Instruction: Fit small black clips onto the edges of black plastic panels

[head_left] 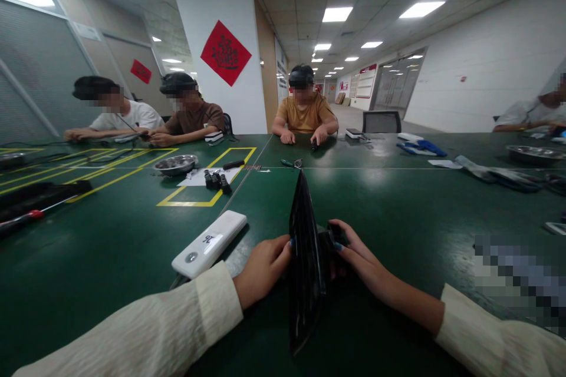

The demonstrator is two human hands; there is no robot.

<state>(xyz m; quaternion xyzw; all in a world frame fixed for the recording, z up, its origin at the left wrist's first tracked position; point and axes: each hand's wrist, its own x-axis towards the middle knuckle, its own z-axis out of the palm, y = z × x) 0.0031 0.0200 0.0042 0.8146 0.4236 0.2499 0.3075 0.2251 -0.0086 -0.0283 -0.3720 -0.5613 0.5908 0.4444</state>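
Observation:
A thin black panel (pixel 305 259), glossy and rectangular, stands upright on edge between my hands and is seen nearly side-on. I cannot tell whether it is a screen. My left hand (pixel 265 265) grips its left face with the thumb and bent fingers. On the other side, my right hand (pixel 354 250) is closed on a small dark part (pixel 329 241) that sticks out from the panel's right face; its lower fingers are partly in shadow. A white power bank (pixel 210 244) marked 26 lies just beyond my left forearm.
On the green table (pixel 411 218) are a metal bowl (pixel 175 165), black cylindrical pieces (pixel 216 181) on white paper, and a green-handled tool (pixel 289 163). A red-and-black tool (pixel 35 214) lies far left. Several people sit around; one person (pixel 305 109) faces me. Cloth (pixel 495 175) lies right.

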